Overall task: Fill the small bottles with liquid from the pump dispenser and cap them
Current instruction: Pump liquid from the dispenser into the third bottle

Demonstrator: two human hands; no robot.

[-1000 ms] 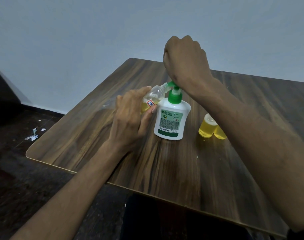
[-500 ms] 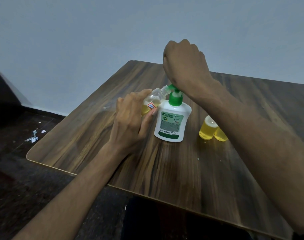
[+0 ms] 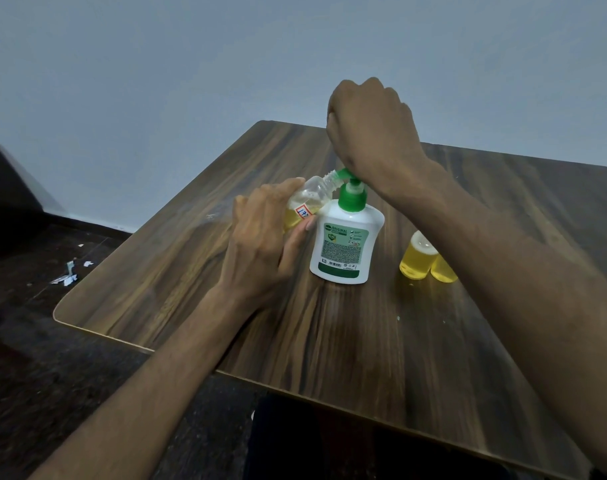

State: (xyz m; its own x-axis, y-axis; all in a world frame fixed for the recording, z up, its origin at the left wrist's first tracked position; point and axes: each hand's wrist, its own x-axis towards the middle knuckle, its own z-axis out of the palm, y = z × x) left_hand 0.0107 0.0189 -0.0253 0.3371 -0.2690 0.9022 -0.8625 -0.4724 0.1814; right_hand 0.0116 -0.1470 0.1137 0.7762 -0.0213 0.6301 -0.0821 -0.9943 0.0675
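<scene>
The left hand [image 3: 260,244] grips a small clear bottle [image 3: 307,202], tilted, its threaded neck meeting the green spout of the pump dispenser [image 3: 345,237] at the desk's [image 3: 329,341] centre. The right hand [image 3: 371,123], fingers curled into a fist, presses the pump head. Two filled bottles [image 3: 421,259] stand at 3 o'clock of the dispenser, touching.

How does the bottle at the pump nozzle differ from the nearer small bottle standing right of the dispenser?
The held bottle is tilted, gripped by the left hand, neck uncapped at the nozzle; the standing bottle sits upright on the table, white-topped. The held bottle looks partly full, the standing bottle nearly full. Both hold yellow liquid.
</scene>
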